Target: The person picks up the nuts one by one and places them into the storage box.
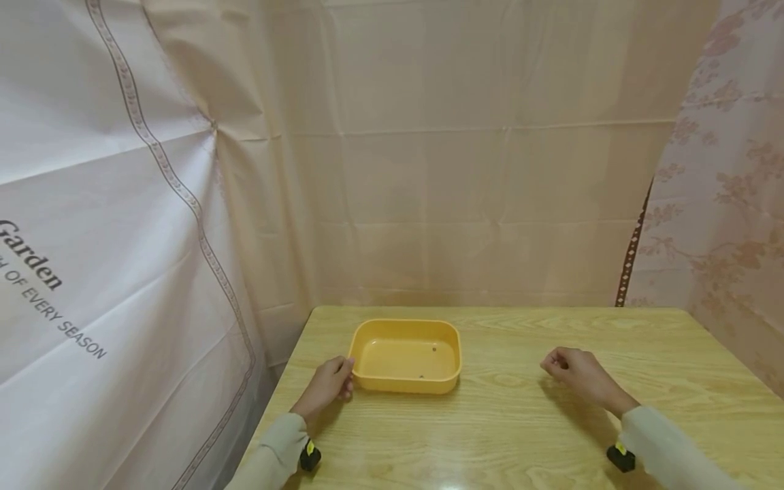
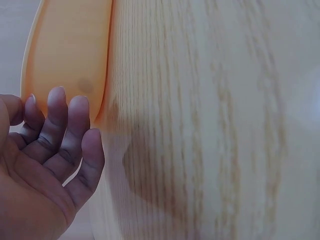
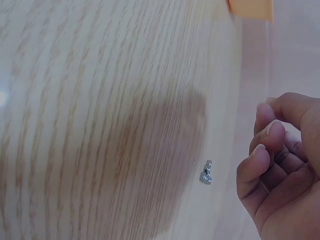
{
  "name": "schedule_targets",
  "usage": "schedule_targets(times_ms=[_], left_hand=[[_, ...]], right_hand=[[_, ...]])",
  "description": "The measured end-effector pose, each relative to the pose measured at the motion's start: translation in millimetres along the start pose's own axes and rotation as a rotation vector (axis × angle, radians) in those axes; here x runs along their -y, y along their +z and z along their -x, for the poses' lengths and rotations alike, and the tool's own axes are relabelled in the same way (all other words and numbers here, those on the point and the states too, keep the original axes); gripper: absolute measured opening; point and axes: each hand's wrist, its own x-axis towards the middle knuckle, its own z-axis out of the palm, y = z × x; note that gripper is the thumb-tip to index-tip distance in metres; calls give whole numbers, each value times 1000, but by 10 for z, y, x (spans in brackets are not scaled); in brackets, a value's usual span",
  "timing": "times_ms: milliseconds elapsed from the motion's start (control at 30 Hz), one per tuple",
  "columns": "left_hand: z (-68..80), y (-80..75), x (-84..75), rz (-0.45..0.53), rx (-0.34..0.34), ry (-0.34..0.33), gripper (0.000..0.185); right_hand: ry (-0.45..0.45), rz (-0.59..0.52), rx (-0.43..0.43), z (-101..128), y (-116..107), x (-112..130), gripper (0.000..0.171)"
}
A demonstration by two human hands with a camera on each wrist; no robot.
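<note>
My left hand (image 1: 326, 386) is at the left end of a yellow plastic tray (image 1: 407, 385). Thumb and index finger pinch its rim, while the other fingers lie along the outer wall in the left wrist view. Two tiny dark bits (image 1: 434, 349) lie inside the tray. Off to the tray's right, my right hand (image 1: 578, 373) hovers over the table with curled fingers, thumb and index tips close together. Whether something small sits between them cannot be seen. A few small shiny metal pieces, like bolts or nuts (image 3: 206, 173), show near those fingers in the right wrist view.
The wood-grain table (image 1: 502, 422) carries the tray near its far left part. Beige cloth (image 1: 465, 170) hangs behind the far edge, with printed cloth (image 1: 122, 238) on the left and floral cloth (image 1: 735, 204) on the right. Both wrists wear small black devices (image 1: 310, 456).
</note>
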Motion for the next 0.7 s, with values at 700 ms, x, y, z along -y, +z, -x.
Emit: schedule_targets(times_ms=[700], left_hand=[[6,10,0,-22,-17,15,38]], right_hand=[[6,-44,9,-41,44,185,23]])
